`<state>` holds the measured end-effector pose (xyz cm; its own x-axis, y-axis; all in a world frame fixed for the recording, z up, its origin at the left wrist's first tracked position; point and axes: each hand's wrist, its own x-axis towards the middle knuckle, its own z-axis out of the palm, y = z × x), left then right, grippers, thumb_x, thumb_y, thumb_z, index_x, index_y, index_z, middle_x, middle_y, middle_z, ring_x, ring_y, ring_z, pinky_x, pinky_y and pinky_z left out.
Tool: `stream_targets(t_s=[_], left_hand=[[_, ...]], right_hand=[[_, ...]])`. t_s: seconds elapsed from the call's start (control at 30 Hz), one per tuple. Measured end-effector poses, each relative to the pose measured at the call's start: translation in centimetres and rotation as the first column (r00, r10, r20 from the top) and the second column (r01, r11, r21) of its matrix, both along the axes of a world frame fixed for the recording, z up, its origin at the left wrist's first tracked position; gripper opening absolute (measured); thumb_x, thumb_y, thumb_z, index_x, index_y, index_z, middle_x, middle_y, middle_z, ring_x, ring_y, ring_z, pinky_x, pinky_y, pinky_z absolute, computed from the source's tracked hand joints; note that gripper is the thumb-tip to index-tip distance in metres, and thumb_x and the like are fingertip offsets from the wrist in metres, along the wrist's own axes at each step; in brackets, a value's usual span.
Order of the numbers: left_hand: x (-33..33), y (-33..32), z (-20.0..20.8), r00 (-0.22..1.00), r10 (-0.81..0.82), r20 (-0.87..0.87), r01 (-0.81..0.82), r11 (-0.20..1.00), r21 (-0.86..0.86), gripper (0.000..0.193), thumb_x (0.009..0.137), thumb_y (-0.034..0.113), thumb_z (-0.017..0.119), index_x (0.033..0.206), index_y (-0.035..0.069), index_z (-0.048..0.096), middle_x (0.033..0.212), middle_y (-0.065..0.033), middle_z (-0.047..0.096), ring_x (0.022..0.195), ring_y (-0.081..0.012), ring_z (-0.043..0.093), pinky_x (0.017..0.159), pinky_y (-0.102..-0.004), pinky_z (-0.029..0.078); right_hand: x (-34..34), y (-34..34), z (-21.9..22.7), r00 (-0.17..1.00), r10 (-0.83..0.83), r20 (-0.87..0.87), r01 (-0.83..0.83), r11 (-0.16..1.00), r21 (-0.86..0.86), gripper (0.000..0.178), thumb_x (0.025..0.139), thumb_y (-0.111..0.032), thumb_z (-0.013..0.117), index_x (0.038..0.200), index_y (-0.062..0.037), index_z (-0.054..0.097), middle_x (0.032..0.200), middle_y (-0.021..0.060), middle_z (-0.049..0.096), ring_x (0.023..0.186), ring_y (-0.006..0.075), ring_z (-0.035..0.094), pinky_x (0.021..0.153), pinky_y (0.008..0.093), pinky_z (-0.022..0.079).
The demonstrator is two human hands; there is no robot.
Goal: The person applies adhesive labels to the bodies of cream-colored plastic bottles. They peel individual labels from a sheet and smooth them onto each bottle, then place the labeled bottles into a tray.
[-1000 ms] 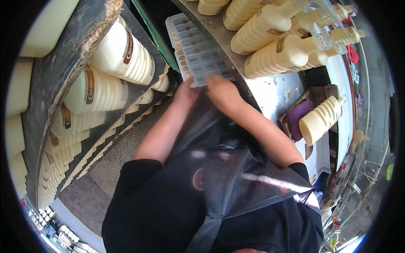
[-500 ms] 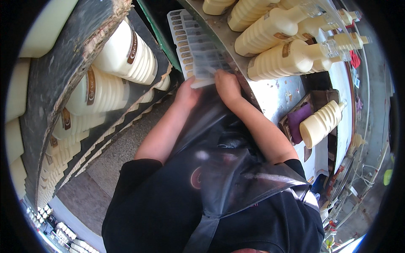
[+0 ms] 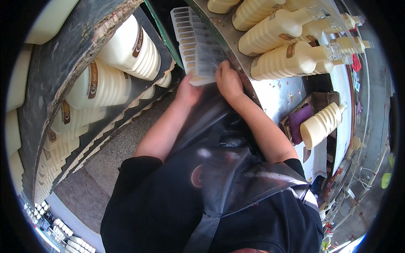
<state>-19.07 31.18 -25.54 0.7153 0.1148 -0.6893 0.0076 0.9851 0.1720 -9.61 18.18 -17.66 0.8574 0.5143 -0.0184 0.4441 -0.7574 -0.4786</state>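
A long, pale, translucent label sheet [image 3: 203, 63] lies ahead of me, with a column of small brown labels down its left side. At its near left corner, my left hand [image 3: 188, 91] is closed on the edge, thumb on top. My right hand [image 3: 229, 82] is closed at the right edge, thumb and fingers pinched on the film there. Whether a single label is lifted between those fingertips is too small to tell. Both forearms reach forward over my dark apron [image 3: 228, 181].
On the left, dark rough-edged shelves [image 3: 55, 84] hold rows of large cream bottles [image 3: 130, 50] with brown labels. A metal ledge to the right carries more cream bottles [image 3: 282, 61]. Beyond it, another bottle [image 3: 322, 126] leans by a purple cloth [image 3: 298, 122] in a box.
My right hand has moved slightly up along the sheet's right edge, and the raised pale flap by its fingertips no longer shows. The left hand keeps its hold. The whole view has shifted slightly.
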Motion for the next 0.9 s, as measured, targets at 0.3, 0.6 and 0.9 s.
stream_targets(t_s=[0.3,0.6,0.9], left_hand=[[0.1,0.2,0.8,0.995,0.03,0.1,-0.027,0.999,-0.034,0.042,0.107,0.041,0.043,0.138,0.016,0.054,0.132,-0.0044,0.064,0.12,-0.0236,0.06,0.098,-0.0409,0.049],[0.2,0.2,2.4,0.98,0.055,0.191,-0.035,0.994,-0.103,0.05,0.106,0.043,0.046,0.143,0.009,0.05,0.141,-0.0128,0.057,0.131,-0.0302,0.054,0.113,-0.0465,0.041],[0.4,-0.2,1.6,0.973,-0.053,0.225,0.064,0.997,-0.044,0.066,0.103,0.058,0.04,0.147,0.009,0.045,0.148,-0.0122,0.051,0.138,-0.0313,0.046,0.115,-0.0492,0.034]], right_hand=[[0.1,0.3,1.3,0.868,0.473,0.149,-0.419,0.861,-0.289,0.022,0.084,-0.005,0.06,0.105,-0.0041,0.065,0.096,0.0159,0.066,0.089,0.0335,0.07,0.074,0.0432,0.059],[-1.9,3.5,1.8,0.806,0.512,0.296,-0.486,0.859,-0.162,0.012,0.076,-0.015,0.066,0.074,-0.0055,0.074,0.087,0.013,0.065,0.088,0.0339,0.064,0.079,0.0463,0.05],[-1.3,3.8,0.7,0.85,0.416,0.322,-0.354,0.905,-0.235,0.016,0.076,-0.017,0.066,0.075,-0.0046,0.075,0.093,0.0176,0.068,0.087,0.0338,0.067,0.078,0.045,0.052]])
